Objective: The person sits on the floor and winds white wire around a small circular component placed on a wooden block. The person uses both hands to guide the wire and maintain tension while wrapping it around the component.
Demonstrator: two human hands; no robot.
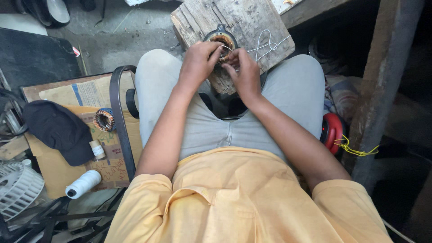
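I sit with a worn wooden block [243, 20] resting between my knees. On it lies a round motor stator [220, 38] with copper windings inside a dark ring. My left hand [198, 63] covers the stator's lower left edge, fingers pinched at the winding. My right hand [245, 72] pinches a white thread [267, 45] just right of the stator; the thread loops away across the block. What the fingertips grip on the coil itself is partly hidden.
At my left, flattened cardboard [58, 173] carries a black cap [58, 130], another copper-wound stator [104, 120], a small thread spool [96, 149] and a large white spool [84, 184]. A white fan guard [18, 186] lies lower left. A red round object [333, 130] and wooden post [382, 90] stand right.
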